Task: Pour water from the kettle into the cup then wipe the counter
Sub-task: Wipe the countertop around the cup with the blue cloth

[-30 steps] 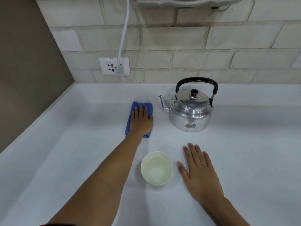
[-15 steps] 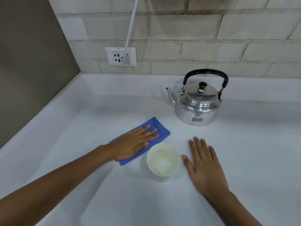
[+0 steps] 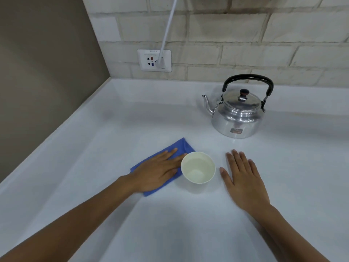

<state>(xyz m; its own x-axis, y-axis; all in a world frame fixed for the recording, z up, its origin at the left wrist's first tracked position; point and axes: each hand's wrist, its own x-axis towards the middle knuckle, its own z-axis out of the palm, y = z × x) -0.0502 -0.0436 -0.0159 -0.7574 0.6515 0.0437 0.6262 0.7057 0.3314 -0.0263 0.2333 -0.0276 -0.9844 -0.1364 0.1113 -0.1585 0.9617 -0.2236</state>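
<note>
A white cup (image 3: 198, 167) with water in it stands on the white counter (image 3: 132, 120). Pressed flat on a blue cloth (image 3: 181, 146) just left of the cup is my left hand (image 3: 158, 171), its fingertips almost touching the cup's rim. To the right of the cup, my right hand (image 3: 243, 179) lies palm down on the counter, fingers spread, holding nothing. Behind the cup to the right, a shiny metal kettle (image 3: 237, 118) with a black handle stands upright, lid on, spout pointing left.
A brick-pattern wall runs along the back with a white socket (image 3: 154, 60) and a white cable (image 3: 168, 25) plugged into it. A brown wall (image 3: 37, 72) closes the counter's left side.
My left hand has dragged the blue cloth from beside the kettle toward me, down next to the cup. The right hand and the kettle have stayed put.
</note>
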